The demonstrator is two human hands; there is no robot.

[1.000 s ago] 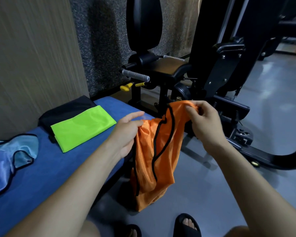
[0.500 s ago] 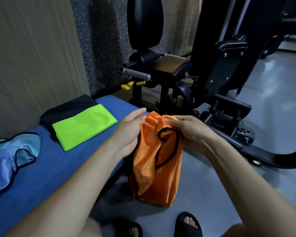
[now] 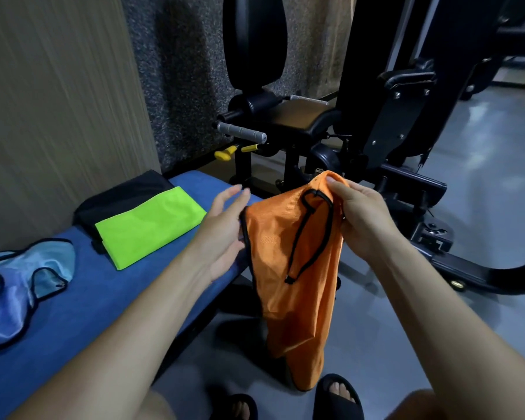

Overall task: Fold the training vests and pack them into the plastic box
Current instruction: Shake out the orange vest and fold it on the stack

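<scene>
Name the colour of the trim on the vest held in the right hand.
Black trim on the orange vest; the head view shows it clearly.

bench pad [image 3: 73, 298] at left, along the wall [image 3: 58, 101]. on it: crumpled vest [image 3: 15, 292] nearest, folded vest [image 3: 149, 225] beyond it, lying on a folded cloth [image 3: 125, 192]. hanging vest [image 3: 297, 268] just off the pad's right edge, between left hand [image 3: 222, 234] and right hand [image 3: 361, 219]. gym machine [image 3: 346, 125] behind.

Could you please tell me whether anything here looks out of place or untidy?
Yes: the light blue vest lies crumpled and unfolded at the near end of the blue bench, unlike the green vest folded flat farther along. The orange vest hangs bunched from the right hand.
</scene>
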